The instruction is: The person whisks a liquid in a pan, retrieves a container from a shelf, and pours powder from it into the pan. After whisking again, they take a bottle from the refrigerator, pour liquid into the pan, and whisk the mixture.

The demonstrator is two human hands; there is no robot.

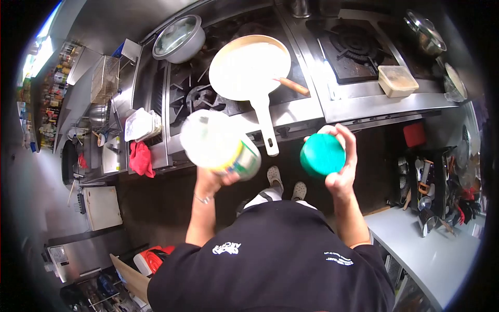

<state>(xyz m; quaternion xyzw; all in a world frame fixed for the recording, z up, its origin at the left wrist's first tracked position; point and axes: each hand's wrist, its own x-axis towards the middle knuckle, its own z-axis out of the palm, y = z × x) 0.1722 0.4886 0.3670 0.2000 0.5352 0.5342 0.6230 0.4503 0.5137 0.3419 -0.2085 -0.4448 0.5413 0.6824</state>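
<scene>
My left hand is wrapped round a white jar with a yellow and green label, tilted and somewhat blurred, left of the pan's handle. In my right hand is a round green lid, held by its edge and apart from the jar. Beyond both hands, a cream-coloured pan rests on the stove, its handle pointing towards me. A brown wooden handle sticks out over the pan's right side. Glare hides what the pan contains.
A large metal pot stands at the back left of the stove. White containers and a red cloth are at its left edge. A rectangular tub sits on the right ledge. A grey counter is at lower right.
</scene>
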